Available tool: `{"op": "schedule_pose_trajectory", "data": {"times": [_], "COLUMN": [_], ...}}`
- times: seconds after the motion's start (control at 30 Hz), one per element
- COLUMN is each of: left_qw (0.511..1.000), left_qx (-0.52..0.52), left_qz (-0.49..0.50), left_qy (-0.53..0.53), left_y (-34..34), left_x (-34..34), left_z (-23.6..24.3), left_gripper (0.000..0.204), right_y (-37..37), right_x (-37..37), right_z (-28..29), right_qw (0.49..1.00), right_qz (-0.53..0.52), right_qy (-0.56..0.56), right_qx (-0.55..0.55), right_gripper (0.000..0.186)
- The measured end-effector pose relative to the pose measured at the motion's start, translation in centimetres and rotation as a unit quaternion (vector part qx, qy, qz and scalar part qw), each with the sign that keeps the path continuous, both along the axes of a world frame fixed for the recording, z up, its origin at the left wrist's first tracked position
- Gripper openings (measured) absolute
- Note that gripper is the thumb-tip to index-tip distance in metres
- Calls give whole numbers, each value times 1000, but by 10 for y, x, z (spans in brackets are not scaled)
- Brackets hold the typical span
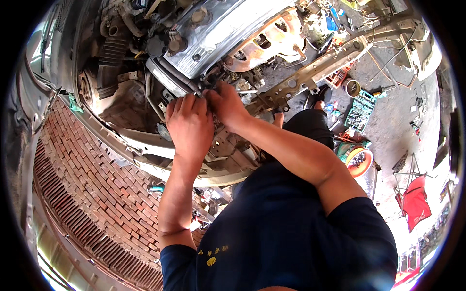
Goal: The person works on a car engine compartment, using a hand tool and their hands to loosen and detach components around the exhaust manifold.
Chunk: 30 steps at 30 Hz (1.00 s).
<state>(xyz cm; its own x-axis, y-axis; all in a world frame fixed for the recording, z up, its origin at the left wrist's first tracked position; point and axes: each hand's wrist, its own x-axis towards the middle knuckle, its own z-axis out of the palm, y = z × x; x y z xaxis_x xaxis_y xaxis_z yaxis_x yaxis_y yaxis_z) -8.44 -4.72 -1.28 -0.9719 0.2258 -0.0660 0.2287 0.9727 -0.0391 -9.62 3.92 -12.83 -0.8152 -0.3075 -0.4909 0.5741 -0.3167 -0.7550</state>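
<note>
At the near end of the car engine, my two hands work side by side below the silver valve cover (208, 36). My left hand (190, 123) is bent over with its fingers curled and close together, tips down among the engine parts. Touching it, my right hand (227, 105) is closed, with its thumb and fingers drawn in by the cover's corner. Whatever either hand grips is hidden beneath the fingers. A rusty exhaust manifold (264, 46) runs along the engine's right side. Left of my hands lies a ribbed black hose (112, 52).
A perforated metal crossmember (310, 72) spans the right side of the engine bay. On the floor lie a green socket set case (361, 110), an orange bucket (359, 162) and a red folding stool (416, 203). Brick paving (92, 169) shows at left, beyond the fender.
</note>
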Motion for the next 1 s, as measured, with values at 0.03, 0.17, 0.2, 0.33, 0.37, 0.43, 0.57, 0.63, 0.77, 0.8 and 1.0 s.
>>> {"op": "schedule_pose_trajectory", "data": {"times": [0.03, 0.17, 0.2, 0.33, 0.37, 0.43, 0.57, 0.63, 0.77, 0.8, 1.0], "left_qw": [1000, 999, 998, 999, 997, 990, 983, 974, 943, 947, 914], "left_qx": [-1, 12, 10, 39, 72, 138, 167, 164, 133, 123, 175], "left_qz": [-3, -41, -42, -30, -16, 12, 45, 98, 217, 224, 243], "left_qy": [-2, 34, 35, 11, 5, 13, 64, 125, 215, 194, 274], "left_y": [3, 25, 29, 40, 41, 40, 16, -22, -72, -72, -87], "left_x": [-5, -24, -24, -17, -12, 3, 64, 104, 181, 206, 205], "left_z": [0, -3, -4, -10, -8, -1, 40, 41, 29, 33, -24], "left_gripper": [14, 12, 12, 16, 20, 32, 36, 36, 32, 34, 42], "right_y": [4, 17, 20, 39, 43, 49, 41, 40, 37, 40, 18], "right_x": [-6, -15, -14, -12, -12, -16, -17, -19, -3, 15, 0], "right_z": [0, -11, -13, -8, -4, 3, 11, 3, 9, 7, 2], "right_qw": [1000, 985, 984, 957, 957, 965, 962, 970, 974, 970, 989], "right_qz": [-2, -48, -49, -69, -55, -26, -35, -10, -1, -34, 51], "right_qy": [-26, -116, -116, -183, -182, -184, -241, -215, -203, -214, -119], "right_qx": [-6, -122, -124, -213, -220, -185, -122, -115, -105, -106, -68], "right_gripper": [26, 20, 20, 15, 13, 13, 15, 15, 14, 15, 14]}}
